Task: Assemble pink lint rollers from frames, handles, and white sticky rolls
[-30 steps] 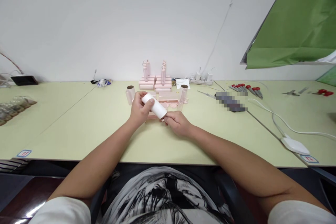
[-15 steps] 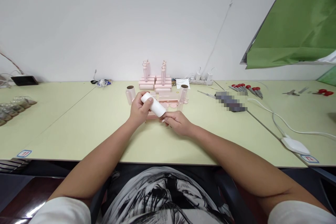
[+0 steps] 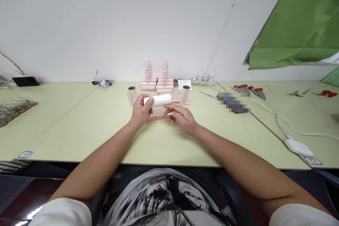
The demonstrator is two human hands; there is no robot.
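My left hand (image 3: 141,109) is closed round one end of a white roll (image 3: 161,100), which lies nearly level above the table. By the roll's other end is my right hand (image 3: 182,117), its fingers apart and the index fingertip close under the roll's edge. Behind and below the hands sits an open pink case (image 3: 159,117), partly hidden by them. A wrapped roll with a brown core (image 3: 131,96) stands upright to the left, and a second upright roll (image 3: 185,95) stands to the right.
Pink boxes (image 3: 148,84) with slim pink pieces on top stand by the wall. To the right lie a blurred dark object (image 3: 233,103), red-handled tools (image 3: 256,91), and a white device (image 3: 298,147) with its cable. Bagged items (image 3: 17,107) lie far left.
The white roll has turned from a downward slant to nearly level. My right hand's fingers have spread beneath its end, while my left hand keeps its hold.
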